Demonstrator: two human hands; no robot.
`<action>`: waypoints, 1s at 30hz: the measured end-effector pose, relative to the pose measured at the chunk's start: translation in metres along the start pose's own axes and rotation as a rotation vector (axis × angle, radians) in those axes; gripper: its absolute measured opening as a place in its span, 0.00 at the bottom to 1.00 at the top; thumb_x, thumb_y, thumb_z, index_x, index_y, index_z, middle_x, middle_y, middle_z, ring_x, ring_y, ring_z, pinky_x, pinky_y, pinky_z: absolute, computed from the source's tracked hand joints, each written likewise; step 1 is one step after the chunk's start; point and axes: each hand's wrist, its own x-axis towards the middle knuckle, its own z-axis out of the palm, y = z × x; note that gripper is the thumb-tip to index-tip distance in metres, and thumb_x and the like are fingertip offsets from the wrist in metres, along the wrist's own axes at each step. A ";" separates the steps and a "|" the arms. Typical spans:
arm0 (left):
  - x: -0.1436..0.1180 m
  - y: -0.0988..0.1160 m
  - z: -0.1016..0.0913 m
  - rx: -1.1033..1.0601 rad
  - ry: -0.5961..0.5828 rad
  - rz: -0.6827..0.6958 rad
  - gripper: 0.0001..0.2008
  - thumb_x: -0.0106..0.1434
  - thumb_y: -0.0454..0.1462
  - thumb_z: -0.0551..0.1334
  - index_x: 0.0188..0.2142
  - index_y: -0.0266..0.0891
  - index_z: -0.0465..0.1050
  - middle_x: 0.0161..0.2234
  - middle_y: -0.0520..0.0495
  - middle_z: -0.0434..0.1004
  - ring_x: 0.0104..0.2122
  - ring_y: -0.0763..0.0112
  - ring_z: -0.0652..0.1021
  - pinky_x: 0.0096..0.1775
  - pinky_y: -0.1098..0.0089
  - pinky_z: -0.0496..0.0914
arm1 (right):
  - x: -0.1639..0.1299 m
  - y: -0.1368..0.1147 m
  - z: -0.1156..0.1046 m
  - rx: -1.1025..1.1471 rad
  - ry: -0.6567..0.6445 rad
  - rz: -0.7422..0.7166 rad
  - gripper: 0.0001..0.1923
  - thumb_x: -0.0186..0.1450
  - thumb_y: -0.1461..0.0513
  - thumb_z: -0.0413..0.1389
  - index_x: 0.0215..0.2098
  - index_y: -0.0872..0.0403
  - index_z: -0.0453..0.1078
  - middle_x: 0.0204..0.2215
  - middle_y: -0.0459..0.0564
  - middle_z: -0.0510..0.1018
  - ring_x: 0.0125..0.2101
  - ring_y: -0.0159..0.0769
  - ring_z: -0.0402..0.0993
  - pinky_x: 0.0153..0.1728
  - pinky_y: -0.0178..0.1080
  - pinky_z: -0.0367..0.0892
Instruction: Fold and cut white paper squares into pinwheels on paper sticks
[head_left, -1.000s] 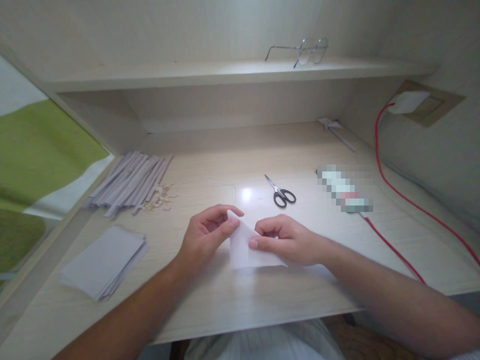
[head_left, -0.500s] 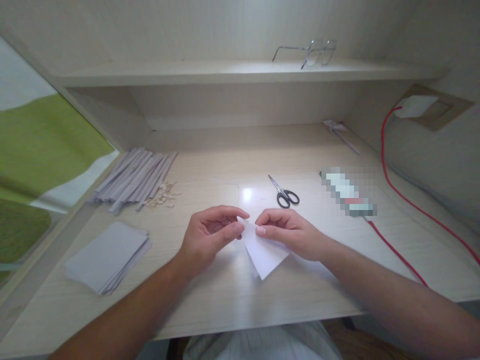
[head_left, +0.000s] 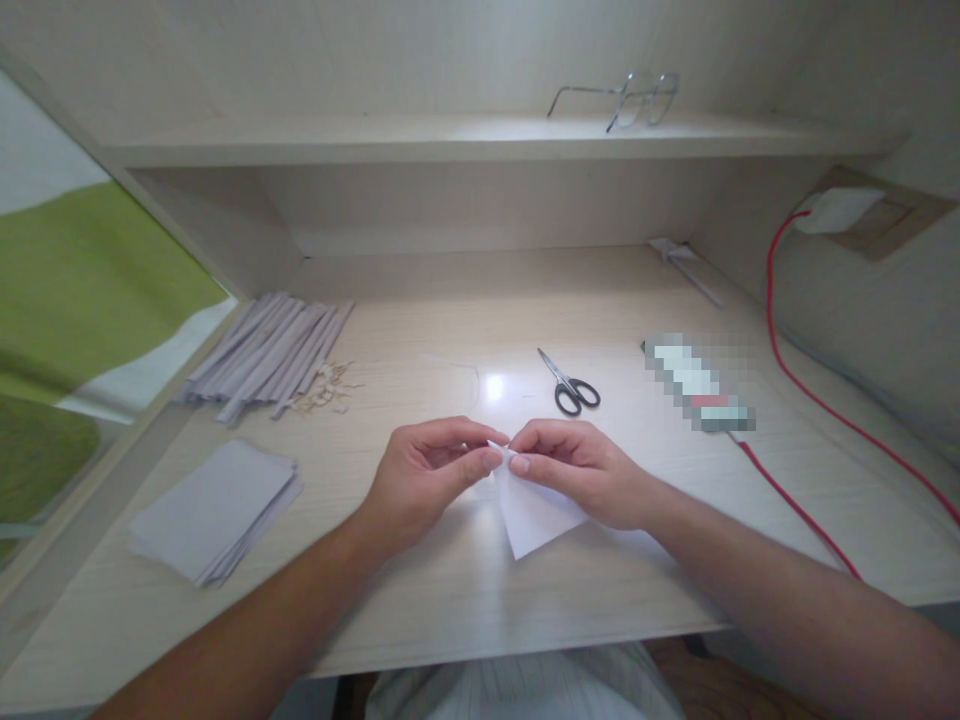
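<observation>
A folded white sheet of paper (head_left: 532,515) hangs between my hands over the near middle of the desk, its wide part pointing down. My left hand (head_left: 431,475) pinches its upper left corner between thumb and fingers. Just beside it, my right hand (head_left: 577,465) grips the top edge, thumb in front and the curled fingers behind. The thumb tips are close together, and the folds between them are partly covered. Beyond my right hand lies a pair of scissors (head_left: 568,388) with black handles, blades pointing away.
Left of my hands lie a stack of paper sheets (head_left: 217,510), a pile of rolled paper sticks (head_left: 270,350) and tan shreds (head_left: 330,388). A blurred phone (head_left: 697,385) with a red cable (head_left: 799,510) is at right. Glasses (head_left: 637,100) rest on the shelf (head_left: 450,148).
My left hand has moved slightly right, closer to my right hand, and its fingers meet the paper's top corner. The paper's lower tip has swung a little left.
</observation>
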 end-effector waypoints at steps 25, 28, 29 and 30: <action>0.000 -0.006 0.003 0.056 0.053 -0.037 0.03 0.57 0.35 0.74 0.32 0.39 0.84 0.30 0.49 0.85 0.29 0.74 0.80 0.33 0.76 0.74 | 0.001 0.000 -0.002 -0.312 0.088 -0.095 0.15 0.69 0.52 0.61 0.35 0.54 0.78 0.28 0.46 0.76 0.30 0.32 0.68 0.31 0.36 0.63; 0.002 -0.006 0.002 0.072 0.041 -0.030 0.03 0.58 0.36 0.74 0.32 0.39 0.83 0.29 0.50 0.84 0.28 0.75 0.79 0.32 0.76 0.72 | 0.000 -0.001 -0.003 -0.305 0.080 -0.095 0.14 0.70 0.53 0.60 0.35 0.54 0.78 0.29 0.46 0.76 0.30 0.31 0.68 0.31 0.35 0.62; 0.002 -0.006 0.002 0.080 0.033 -0.030 0.03 0.58 0.36 0.74 0.32 0.39 0.83 0.28 0.50 0.83 0.27 0.76 0.78 0.31 0.76 0.72 | 0.000 -0.001 -0.003 -0.306 0.076 -0.098 0.14 0.70 0.53 0.60 0.35 0.55 0.78 0.29 0.46 0.76 0.30 0.31 0.68 0.31 0.35 0.62; 0.002 -0.007 0.002 0.089 0.024 -0.030 0.04 0.58 0.36 0.73 0.31 0.38 0.83 0.28 0.50 0.83 0.27 0.76 0.77 0.31 0.76 0.71 | 0.000 -0.001 -0.003 -0.305 0.072 -0.101 0.13 0.70 0.54 0.60 0.35 0.55 0.78 0.29 0.46 0.76 0.30 0.31 0.68 0.31 0.35 0.62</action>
